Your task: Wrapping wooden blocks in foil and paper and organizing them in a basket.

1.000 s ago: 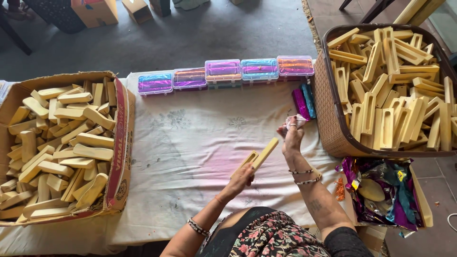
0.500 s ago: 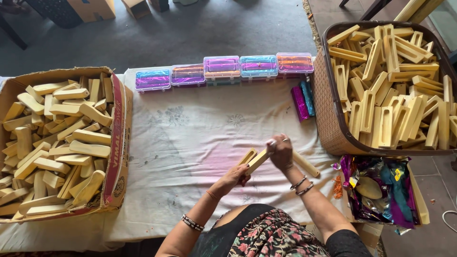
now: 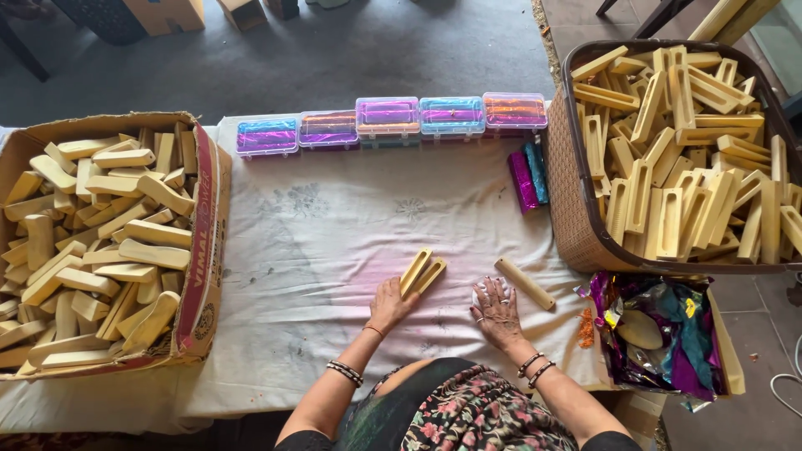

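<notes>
Now my left hand (image 3: pixel 391 302) has its grip on a slotted wooden piece (image 3: pixel 422 272), fingers curled round its near end while the rest of it lies slanted on the white cloth (image 3: pixel 334 242) that covers the bench. My right hand (image 3: pixel 497 311) is pressed flat on the cloth, palm down and fingers spread, its grip wide and holding nothing; something pale shows just under the fingertips, though I cannot tell what it is. Just beyond those fingers, not quite touching them, lies a plain wooden stick (image 3: pixel 525 283), angled away to my right. The two hands are near each other, close to my edge of the bench.

To my left a cardboard box (image 3: pixel 203 250) sits on the bench, heaped with solid wooden blocks (image 3: pixel 100 242). To my right a brown woven basket (image 3: pixel 576 225) is piled with slotted wooden frames (image 3: pixel 685 167) like the one I hold. Along the far edge of the cloth runs a row of five clear plastic cases (image 3: pixel 388 119), each showing shiny foil in purple, blue or pink. Beside the basket, two foil rolls (image 3: pixel 529 174), one magenta and one teal, lie together on the cloth. At my right elbow an open box of crumpled coloured foil (image 3: pixel 660 334) rests below the basket.
</notes>
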